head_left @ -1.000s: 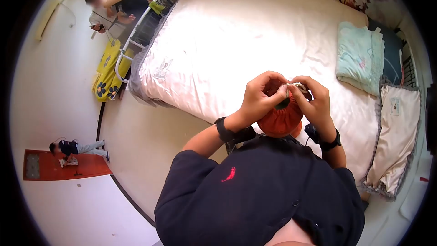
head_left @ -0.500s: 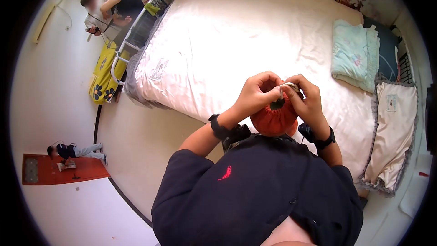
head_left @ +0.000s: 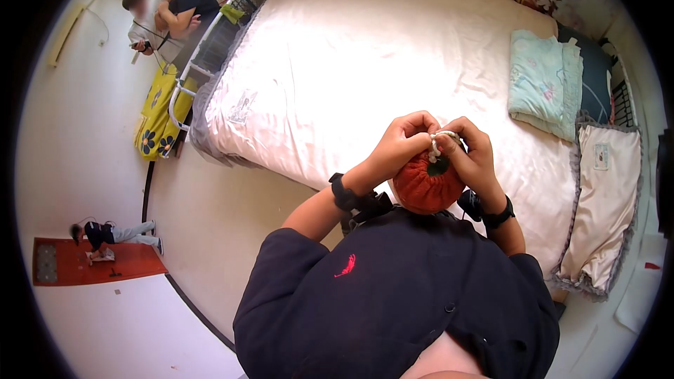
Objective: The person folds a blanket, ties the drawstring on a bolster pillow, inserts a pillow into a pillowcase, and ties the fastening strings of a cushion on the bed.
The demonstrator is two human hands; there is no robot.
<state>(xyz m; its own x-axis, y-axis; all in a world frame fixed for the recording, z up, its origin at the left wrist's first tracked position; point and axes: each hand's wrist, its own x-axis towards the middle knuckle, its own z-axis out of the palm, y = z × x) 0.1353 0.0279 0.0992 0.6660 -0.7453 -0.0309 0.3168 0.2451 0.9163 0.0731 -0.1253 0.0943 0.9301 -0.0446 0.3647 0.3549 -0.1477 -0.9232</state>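
Note:
A round orange-red cloth piece (head_left: 425,188), gathered in folds at the top like a pouch or stuffed pumpkin, hangs in front of my chest. A dark green spot shows at its gathered centre. Just above it, a whitish cord (head_left: 434,152) loops between my fingers. My left hand (head_left: 406,143) pinches the cord from the left, thumb against the fingers. On the other side my right hand (head_left: 477,154) is closed on the same cord, its thumb beside the cloth piece. Each wrist wears a black band.
Ahead lies a bed with a pale pink sheet (head_left: 365,49). A folded light blue quilt (head_left: 544,84) and a frilled pillow (head_left: 604,196) are at its right. White bed rails (head_left: 196,56) stand at the left. Two people are upper left; another person bends by a red door (head_left: 133,260).
The orange-red cloth piece has turned slightly, and more of the whitish cord shows hanging over its top. Both hands stay pinched on the cord, nearly in place.

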